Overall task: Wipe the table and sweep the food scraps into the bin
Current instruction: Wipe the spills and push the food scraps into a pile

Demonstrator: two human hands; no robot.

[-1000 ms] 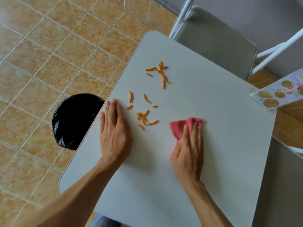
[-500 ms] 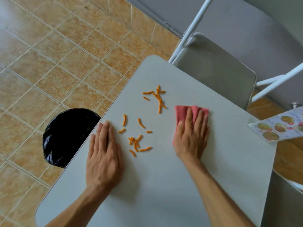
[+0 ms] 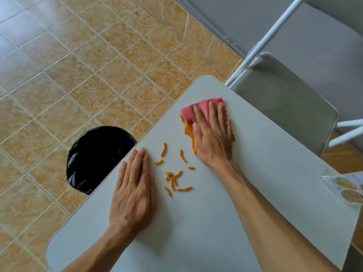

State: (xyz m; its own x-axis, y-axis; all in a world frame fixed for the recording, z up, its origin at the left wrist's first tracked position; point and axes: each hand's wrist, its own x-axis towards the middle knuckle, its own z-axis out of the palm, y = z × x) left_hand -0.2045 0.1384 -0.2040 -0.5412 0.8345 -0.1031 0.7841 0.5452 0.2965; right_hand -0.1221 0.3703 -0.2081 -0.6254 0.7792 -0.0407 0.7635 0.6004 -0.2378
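A light grey table (image 3: 245, 193) carries several thin orange food scraps (image 3: 172, 179) near its left side. My right hand (image 3: 213, 137) presses flat on a pink cloth (image 3: 202, 108) at the far part of the table, and a bunch of scraps lies against the cloth's left edge. My left hand (image 3: 135, 189) rests flat and open on the table by its left edge, just left of the loose scraps. A bin lined with a black bag (image 3: 96, 158) stands on the floor below that edge, partly hidden by the table.
A grey folding chair (image 3: 284, 103) with white legs stands at the table's far side. A laminated menu card (image 3: 347, 189) lies at the right edge. Tan floor tiles (image 3: 78, 75) stretch to the left, and a grey wall runs behind.
My right hand slid the pink cloth away from me and to the left, up behind the far cluster of scraps, gathering them at its edge. My left hand stayed in place.
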